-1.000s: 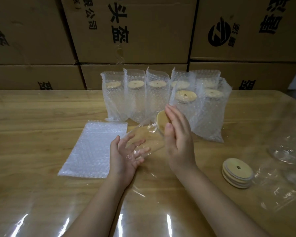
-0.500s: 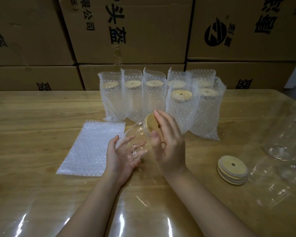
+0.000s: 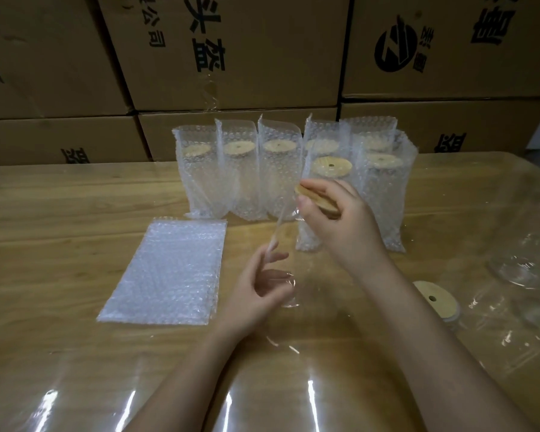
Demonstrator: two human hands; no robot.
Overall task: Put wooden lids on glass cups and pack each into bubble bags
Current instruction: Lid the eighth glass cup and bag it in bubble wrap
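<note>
Head view: left of the middle, a flat pile of bubble bags point(image 3: 162, 269) lies on the counter point(image 3: 44, 213). Just to its right, the left hand point(image 3: 256, 288) grips the bottom of the glass cup point(image 3: 293, 244). A moment ago the cup was tipped far over. Now it stands much straighter, with only a small lean. The wooden lid point(image 3: 317, 201) sits at the top of the cup, and the right hand point(image 3: 340, 226) pinches it with thumb and fingers. I think the lid is almost on, so this cup can go into a bag soon. Behind the hands stand the packed cups point(image 3: 278, 169) in their bags. At the lower right a stack of spare lids point(image 3: 434, 299) waits, with more clear cups point(image 3: 518, 263) past it.
</note>
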